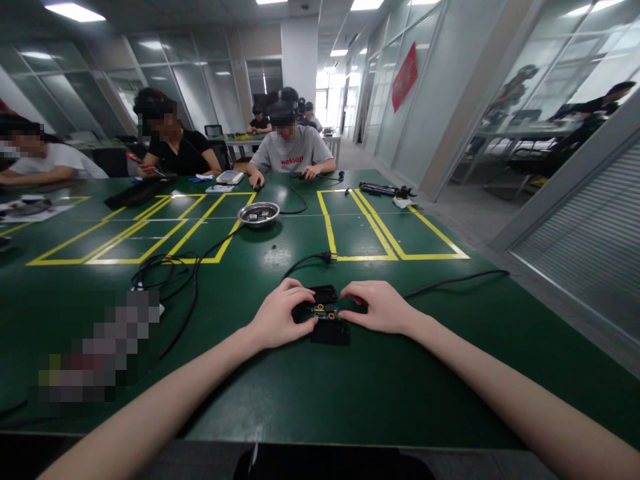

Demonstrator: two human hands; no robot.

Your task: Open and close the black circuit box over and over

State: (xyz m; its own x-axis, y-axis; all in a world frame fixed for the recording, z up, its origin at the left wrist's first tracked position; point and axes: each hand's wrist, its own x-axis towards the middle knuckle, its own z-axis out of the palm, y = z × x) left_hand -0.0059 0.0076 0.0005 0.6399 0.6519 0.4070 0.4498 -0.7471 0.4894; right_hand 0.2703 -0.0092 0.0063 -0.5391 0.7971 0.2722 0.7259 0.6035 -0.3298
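Here: green table (280, 400), yellow tape (365, 258) | glass partitions (195, 93) | left hand (280, 315) pinching circuit board (326, 311) | right hand (379, 307): grip unclear

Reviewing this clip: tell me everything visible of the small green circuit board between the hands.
The small green circuit board carries two gold-orange rings, one toward the upper left, one lower right; its other parts are too small to identify. It sits uncovered between a farther black, plastic-looking tray-like piece and a nearer flat black piece. The left hand is at its left end, the right hand at its right; grip is unclear.
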